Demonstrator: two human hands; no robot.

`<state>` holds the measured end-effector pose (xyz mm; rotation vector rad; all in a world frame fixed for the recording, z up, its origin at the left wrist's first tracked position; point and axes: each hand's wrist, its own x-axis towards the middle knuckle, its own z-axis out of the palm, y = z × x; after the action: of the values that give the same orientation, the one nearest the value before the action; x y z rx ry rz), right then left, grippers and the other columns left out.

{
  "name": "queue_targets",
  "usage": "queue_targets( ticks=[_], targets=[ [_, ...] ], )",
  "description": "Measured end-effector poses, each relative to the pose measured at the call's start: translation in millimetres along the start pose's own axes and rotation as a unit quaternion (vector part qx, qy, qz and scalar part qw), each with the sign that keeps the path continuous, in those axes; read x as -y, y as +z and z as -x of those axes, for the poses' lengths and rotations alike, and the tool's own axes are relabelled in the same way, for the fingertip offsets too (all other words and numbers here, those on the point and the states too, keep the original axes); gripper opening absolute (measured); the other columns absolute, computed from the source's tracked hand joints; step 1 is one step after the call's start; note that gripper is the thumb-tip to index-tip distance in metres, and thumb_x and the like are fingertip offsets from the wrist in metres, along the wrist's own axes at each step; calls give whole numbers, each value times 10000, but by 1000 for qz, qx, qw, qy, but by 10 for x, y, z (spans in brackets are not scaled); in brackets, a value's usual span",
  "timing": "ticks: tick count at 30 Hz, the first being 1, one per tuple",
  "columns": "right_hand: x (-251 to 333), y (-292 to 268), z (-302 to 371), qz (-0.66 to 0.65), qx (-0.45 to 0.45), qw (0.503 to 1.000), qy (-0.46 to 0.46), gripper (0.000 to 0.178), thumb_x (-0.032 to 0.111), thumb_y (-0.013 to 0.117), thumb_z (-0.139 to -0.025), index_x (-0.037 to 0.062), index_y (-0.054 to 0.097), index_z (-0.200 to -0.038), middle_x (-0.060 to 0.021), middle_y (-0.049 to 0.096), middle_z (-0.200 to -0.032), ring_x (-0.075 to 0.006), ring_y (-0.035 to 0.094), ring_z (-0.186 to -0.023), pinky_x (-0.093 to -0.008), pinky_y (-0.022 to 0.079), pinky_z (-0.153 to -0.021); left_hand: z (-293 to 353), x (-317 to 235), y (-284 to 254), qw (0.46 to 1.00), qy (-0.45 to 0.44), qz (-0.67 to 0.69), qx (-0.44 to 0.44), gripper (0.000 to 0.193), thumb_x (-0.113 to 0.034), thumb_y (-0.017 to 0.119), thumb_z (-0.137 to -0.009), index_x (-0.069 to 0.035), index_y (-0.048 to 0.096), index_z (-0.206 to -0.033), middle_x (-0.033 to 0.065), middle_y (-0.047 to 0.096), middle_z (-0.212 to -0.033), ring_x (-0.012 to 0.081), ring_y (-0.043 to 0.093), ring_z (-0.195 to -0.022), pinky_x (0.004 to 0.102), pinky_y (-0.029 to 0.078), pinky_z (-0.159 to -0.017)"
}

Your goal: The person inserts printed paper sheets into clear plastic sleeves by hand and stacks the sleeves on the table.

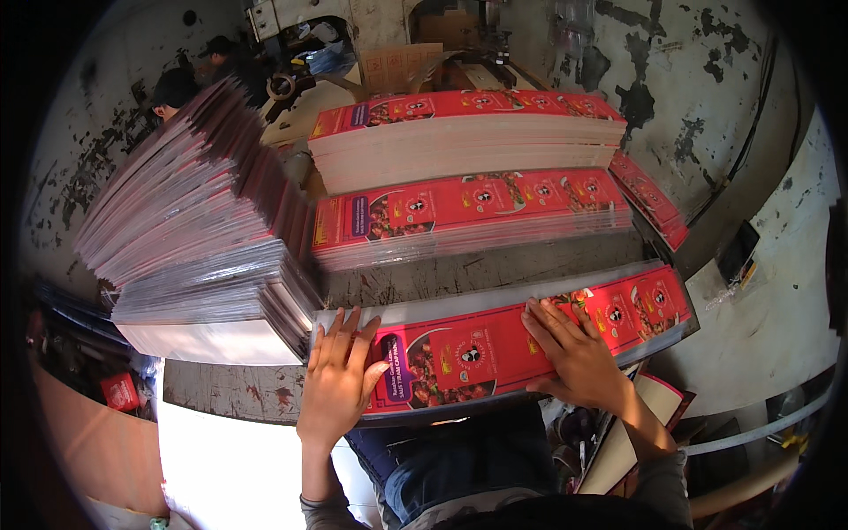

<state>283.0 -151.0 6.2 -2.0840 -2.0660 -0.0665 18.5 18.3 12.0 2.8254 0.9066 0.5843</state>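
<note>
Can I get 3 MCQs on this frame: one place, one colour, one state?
1. Where is the fanned stack of sheets?
A. left of the hands
B. right of the hands
C. on the floor behind

2. Main colour of the printed sheets under the hands?
A. blue
B. red
C. green

3. How do the hands meet the nearest sheets?
A. lifted clear
B. fists closed
C. flat on top, fingers spread

Answers:
1 A, it slopes up at the left of the bench.
2 B, red faces show across the pile.
3 C, left hand and right hand lie palm down on the pile.
</note>
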Motion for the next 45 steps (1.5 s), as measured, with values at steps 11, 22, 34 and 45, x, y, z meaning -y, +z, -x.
queue_targets(
  ticks=[11,22,34,45],
  targets=[
    [-820,-131,-178,-116,16,992,38,843,478,775,-523,28,462,-1163,-151,416,-1051,-296,409,-962,-412,368,-826,76,241,109,973,-109,199,-50,355,-217,412,-905,-3,473,-1183,154,497,-1192,327,449,-1126,426,319,-969],
    [-998,-380,-3,-10,-227,953,202,520,239,815,-560,31,435,-848,-94,495,-640,-217,482,-504,-295,409,-498,-112,204,167,996,-54,-65,-16,414,-134,572,-788,-79,494,-1191,103,442,-1073,298,418,-985,414,377,-844],
    [-472,-1004,-827,-120,-302,943,73,469,282,767,-653,44,416,-852,-48,472,-633,-168,501,-536,-288,416,-526,-136,195,181,984,53,-54,-162,193,-3,632,-662,-61,612,-845,35,587,-804,221,558,-767,364,409,-787],
    [1141,-1273,-2513,-336,-305,865,-213,520,334,770,-613,-70,526,-832,-167,610,-641,-299,636,-669,-377,496,-621,-144,158,225,991,14,-51,-119,185,-16,561,-701,-56,565,-881,71,546,-943,249,525,-889,386,408,-767]
  ],
)
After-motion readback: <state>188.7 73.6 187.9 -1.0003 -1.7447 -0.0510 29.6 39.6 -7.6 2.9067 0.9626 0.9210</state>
